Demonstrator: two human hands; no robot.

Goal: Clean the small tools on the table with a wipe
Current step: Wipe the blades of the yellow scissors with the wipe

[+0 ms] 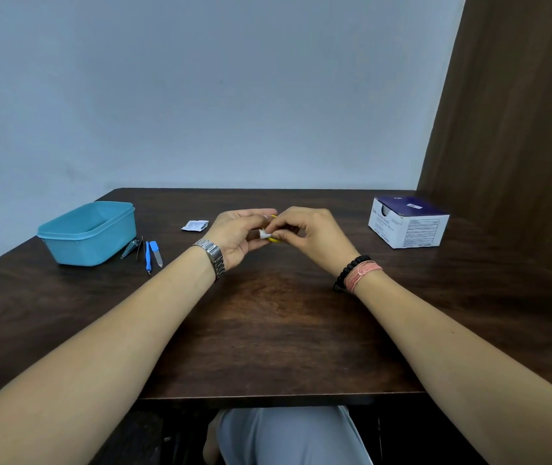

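Note:
My left hand (234, 234) and my right hand (311, 236) meet above the middle of the dark wooden table (268, 330). Between them is a small yellow tool (274, 239), mostly hidden by the fingers. A small white wipe (263, 233) is pinched against it by my right fingertips, while my left hand holds the tool. Left of my hands lie a metal nail clipper (131, 248), a thin dark tool (141, 247), a blue-handled pusher (148, 257) and a blue-capped nail file (156, 252).
A light blue plastic tub (66, 229) stands at the left by the small tools. A torn white wipe sachet (195, 225) lies behind my left hand. A white and purple box (408, 221) sits at the right, near a brown curtain (519, 129).

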